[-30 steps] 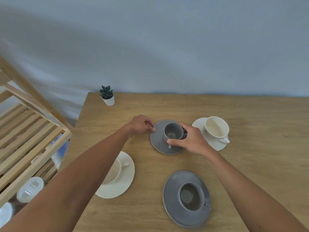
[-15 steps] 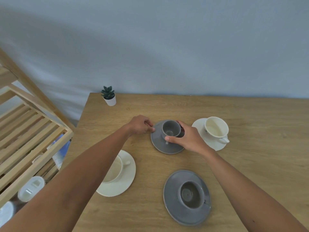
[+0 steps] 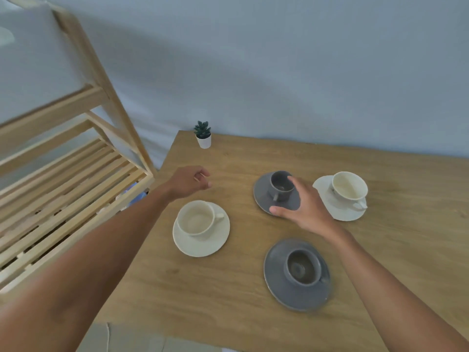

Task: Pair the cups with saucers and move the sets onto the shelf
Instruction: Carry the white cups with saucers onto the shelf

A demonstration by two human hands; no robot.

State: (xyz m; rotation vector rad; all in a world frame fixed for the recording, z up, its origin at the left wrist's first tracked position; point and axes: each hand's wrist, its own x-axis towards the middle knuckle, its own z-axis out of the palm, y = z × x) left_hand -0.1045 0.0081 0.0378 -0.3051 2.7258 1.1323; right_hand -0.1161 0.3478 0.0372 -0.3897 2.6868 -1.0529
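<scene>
grey saucer (image 3: 264, 199) with its grey cup (image 3: 280, 185) is spanned by the spread, not-yet-closed right hand (image 3: 305, 207) on the table (image 3: 253, 158), while the empty, loosely curled left hand (image 3: 189, 184) is held well left of that grip, so the rim is best pinched from both sides and kept level toward the shelf (image 3: 76, 179).

no readable text, label, brand, number or sign shows on anything here.

one head-worn wide view looks down, close, over the table (image 3: 228, 288) and shelf (image 3: 63, 174).
</scene>
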